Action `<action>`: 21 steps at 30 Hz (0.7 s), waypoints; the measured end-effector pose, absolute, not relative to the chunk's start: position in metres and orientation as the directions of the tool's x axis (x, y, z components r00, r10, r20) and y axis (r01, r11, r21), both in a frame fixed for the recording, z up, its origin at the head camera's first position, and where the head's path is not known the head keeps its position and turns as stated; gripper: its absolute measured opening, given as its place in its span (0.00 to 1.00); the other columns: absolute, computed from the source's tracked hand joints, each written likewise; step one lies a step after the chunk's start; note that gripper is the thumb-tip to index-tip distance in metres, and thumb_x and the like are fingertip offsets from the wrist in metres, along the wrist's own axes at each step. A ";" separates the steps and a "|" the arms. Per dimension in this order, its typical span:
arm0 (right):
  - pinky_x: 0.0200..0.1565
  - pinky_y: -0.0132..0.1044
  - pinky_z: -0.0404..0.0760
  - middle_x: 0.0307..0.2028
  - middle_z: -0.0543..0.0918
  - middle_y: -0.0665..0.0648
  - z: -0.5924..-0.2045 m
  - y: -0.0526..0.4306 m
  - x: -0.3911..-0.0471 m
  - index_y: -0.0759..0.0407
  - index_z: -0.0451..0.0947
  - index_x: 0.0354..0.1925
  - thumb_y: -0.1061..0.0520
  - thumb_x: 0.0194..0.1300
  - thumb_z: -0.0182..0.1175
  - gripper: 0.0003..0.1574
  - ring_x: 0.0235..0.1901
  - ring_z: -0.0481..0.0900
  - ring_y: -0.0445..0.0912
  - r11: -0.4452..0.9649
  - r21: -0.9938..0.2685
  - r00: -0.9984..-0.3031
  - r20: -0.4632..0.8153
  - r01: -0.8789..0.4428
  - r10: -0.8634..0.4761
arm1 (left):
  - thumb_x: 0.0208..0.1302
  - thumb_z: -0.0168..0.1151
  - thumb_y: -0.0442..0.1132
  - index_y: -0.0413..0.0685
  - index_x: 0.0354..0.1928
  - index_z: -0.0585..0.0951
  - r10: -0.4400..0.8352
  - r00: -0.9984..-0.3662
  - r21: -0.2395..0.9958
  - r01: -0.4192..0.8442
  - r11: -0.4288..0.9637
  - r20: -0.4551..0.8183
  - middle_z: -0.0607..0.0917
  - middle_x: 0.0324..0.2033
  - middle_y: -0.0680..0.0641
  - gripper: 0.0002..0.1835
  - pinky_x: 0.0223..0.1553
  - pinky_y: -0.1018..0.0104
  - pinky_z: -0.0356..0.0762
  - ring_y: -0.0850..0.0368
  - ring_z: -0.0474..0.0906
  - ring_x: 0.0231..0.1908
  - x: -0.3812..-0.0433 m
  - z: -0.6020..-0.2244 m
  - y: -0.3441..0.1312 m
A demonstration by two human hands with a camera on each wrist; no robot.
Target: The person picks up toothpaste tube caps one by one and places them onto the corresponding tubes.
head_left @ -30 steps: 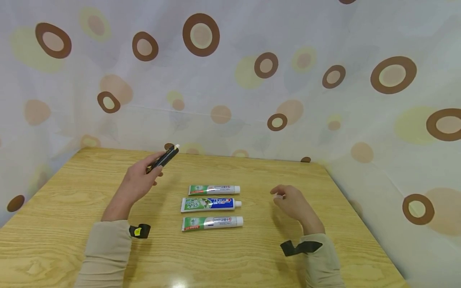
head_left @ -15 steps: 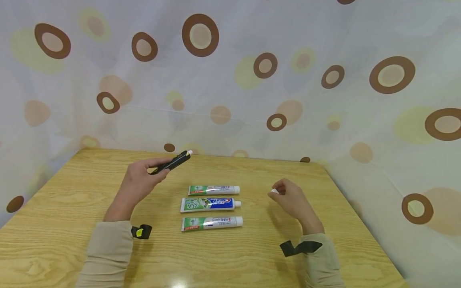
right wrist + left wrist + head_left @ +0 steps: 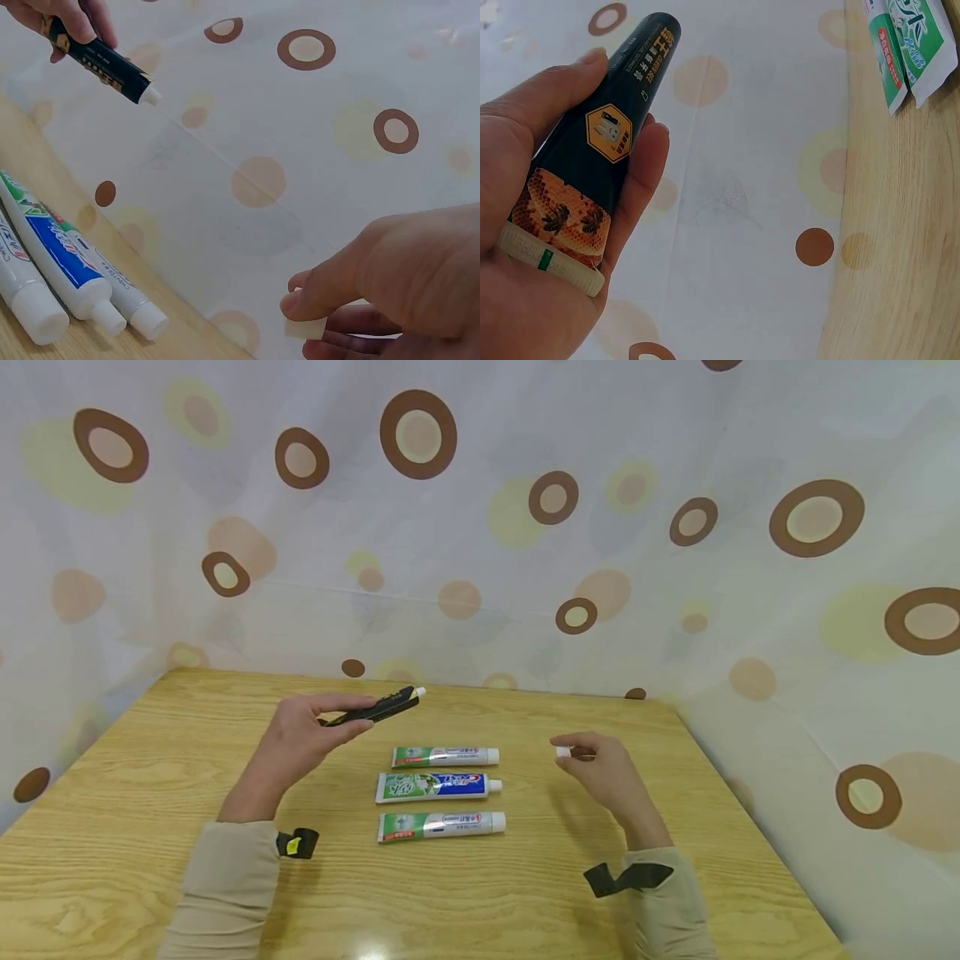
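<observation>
My left hand (image 3: 300,739) grips a black toothpaste tube (image 3: 386,705) above the back left of the table. In the left wrist view the tube (image 3: 604,146) shows a honeycomb picture and a cream crimped end against the palm. A bare white nozzle (image 3: 152,95) tips it in the right wrist view, pointing toward the right hand. With thumb and fingers, my right hand (image 3: 609,768) pinches a small white cap (image 3: 563,752) in the air, apart from the tube. Between the hands lie a blue and green toothpaste tube (image 3: 435,786) and two white and green toothpaste tubes (image 3: 442,826).
The wooden table (image 3: 465,902) meets a white sheet (image 3: 480,543) with printed circles at its back and right. Black straps (image 3: 298,843) are on both wrists.
My left hand has tilted the black tube from steep to flatter, its nozzle moving right and down. The right hand's fingers have shifted, bringing the white cap into clear view.
</observation>
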State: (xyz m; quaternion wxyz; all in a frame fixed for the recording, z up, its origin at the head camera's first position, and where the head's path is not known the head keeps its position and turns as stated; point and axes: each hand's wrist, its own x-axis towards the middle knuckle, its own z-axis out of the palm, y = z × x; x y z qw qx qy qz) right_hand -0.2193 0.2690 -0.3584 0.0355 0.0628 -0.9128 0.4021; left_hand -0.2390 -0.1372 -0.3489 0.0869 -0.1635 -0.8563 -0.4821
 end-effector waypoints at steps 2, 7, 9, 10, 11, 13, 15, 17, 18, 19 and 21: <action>0.52 0.47 0.79 0.59 0.78 0.63 -0.357 0.267 -0.218 0.55 0.81 0.59 0.58 0.70 0.61 0.20 0.57 0.77 0.56 0.631 -0.765 -0.991 0.106 -0.133 -0.081 | 0.61 0.71 0.45 0.59 0.52 0.87 0.211 -0.923 0.780 0.386 0.492 0.323 0.86 0.53 0.47 0.16 0.27 0.67 0.76 0.56 0.82 0.33 -0.238 -0.347 -0.136; 0.55 0.45 0.79 0.62 0.77 0.63 -0.358 0.264 -0.218 0.58 0.80 0.60 0.59 0.71 0.58 0.20 0.57 0.77 0.55 0.546 -0.826 -0.990 0.108 -0.142 -0.094 | 0.61 0.71 0.42 0.59 0.51 0.87 0.269 -0.886 0.745 0.463 0.480 0.378 0.87 0.51 0.48 0.16 0.30 0.69 0.79 0.58 0.84 0.36 -0.235 -0.344 -0.132; 0.53 0.41 0.80 0.60 0.79 0.63 -0.357 0.263 -0.218 0.59 0.79 0.60 0.59 0.72 0.58 0.20 0.55 0.79 0.53 0.527 -0.835 -0.987 0.118 -0.156 -0.106 | 0.61 0.71 0.41 0.59 0.51 0.87 0.293 -0.871 0.736 0.490 0.466 0.394 0.87 0.51 0.49 0.16 0.32 0.69 0.80 0.59 0.84 0.37 -0.234 -0.343 -0.130; 0.52 0.39 0.80 0.60 0.79 0.62 -0.357 0.262 -0.218 0.59 0.79 0.60 0.60 0.71 0.59 0.20 0.54 0.79 0.52 0.518 -0.840 -0.986 0.123 -0.162 -0.110 | 0.61 0.71 0.41 0.58 0.51 0.87 0.306 -0.864 0.733 0.503 0.458 0.401 0.88 0.51 0.48 0.16 0.32 0.69 0.81 0.60 0.84 0.37 -0.234 -0.343 -0.129; 0.52 0.37 0.80 0.59 0.80 0.62 -0.357 0.261 -0.218 0.59 0.79 0.60 0.60 0.71 0.59 0.20 0.53 0.80 0.50 0.513 -0.842 -0.985 0.130 -0.170 -0.115 | 0.61 0.71 0.41 0.58 0.51 0.87 0.316 -0.857 0.732 0.513 0.449 0.407 0.88 0.50 0.48 0.16 0.33 0.69 0.81 0.60 0.85 0.37 -0.234 -0.343 -0.128; 0.51 0.35 0.80 0.58 0.80 0.61 -0.356 0.260 -0.218 0.58 0.79 0.60 0.59 0.71 0.60 0.20 0.51 0.80 0.48 0.503 -0.845 -0.983 0.139 -0.182 -0.123 | 0.60 0.71 0.41 0.57 0.51 0.87 0.336 -0.842 0.721 0.537 0.438 0.422 0.88 0.50 0.48 0.16 0.34 0.70 0.82 0.60 0.85 0.39 -0.234 -0.344 -0.126; 0.51 0.36 0.80 0.58 0.80 0.61 -0.355 0.257 -0.218 0.57 0.79 0.59 0.59 0.70 0.61 0.20 0.50 0.81 0.47 0.487 -0.853 -0.982 0.143 -0.187 -0.127 | 0.60 0.71 0.40 0.57 0.51 0.87 0.356 -0.827 0.710 0.558 0.430 0.434 0.88 0.49 0.48 0.16 0.36 0.70 0.82 0.59 0.86 0.43 -0.234 -0.344 -0.124; 0.52 0.38 0.80 0.57 0.80 0.61 -0.354 0.255 -0.217 0.57 0.79 0.58 0.58 0.69 0.62 0.19 0.50 0.82 0.47 0.465 -0.865 -0.981 0.141 -0.186 -0.130 | 0.61 0.71 0.40 0.56 0.51 0.87 0.377 -0.813 0.702 0.577 0.418 0.443 0.88 0.49 0.48 0.15 0.37 0.71 0.82 0.56 0.86 0.45 -0.234 -0.344 -0.121; 0.52 0.38 0.80 0.56 0.81 0.61 -0.353 0.254 -0.217 0.57 0.79 0.57 0.58 0.69 0.62 0.19 0.50 0.83 0.47 0.455 -0.871 -0.981 0.141 -0.186 -0.132 | 0.61 0.71 0.40 0.55 0.51 0.87 0.386 -0.808 0.698 0.584 0.415 0.445 0.88 0.49 0.47 0.15 0.37 0.71 0.82 0.55 0.86 0.46 -0.234 -0.344 -0.120; 0.52 0.38 0.81 0.56 0.81 0.61 -0.352 0.253 -0.216 0.57 0.79 0.57 0.58 0.69 0.62 0.19 0.49 0.83 0.47 0.447 -0.875 -0.980 0.141 -0.188 -0.137 | 0.61 0.71 0.39 0.55 0.51 0.87 0.393 -0.805 0.699 0.587 0.409 0.445 0.88 0.49 0.47 0.15 0.37 0.71 0.82 0.54 0.85 0.47 -0.234 -0.344 -0.119; 0.51 0.37 0.81 0.55 0.81 0.62 -0.351 0.250 -0.216 0.59 0.79 0.57 0.58 0.69 0.63 0.19 0.49 0.83 0.46 0.436 -0.877 -0.978 0.149 -0.200 -0.149 | 0.62 0.70 0.39 0.54 0.51 0.87 0.407 -0.800 0.704 0.590 0.396 0.441 0.88 0.49 0.47 0.15 0.37 0.71 0.82 0.53 0.85 0.48 -0.234 -0.343 -0.118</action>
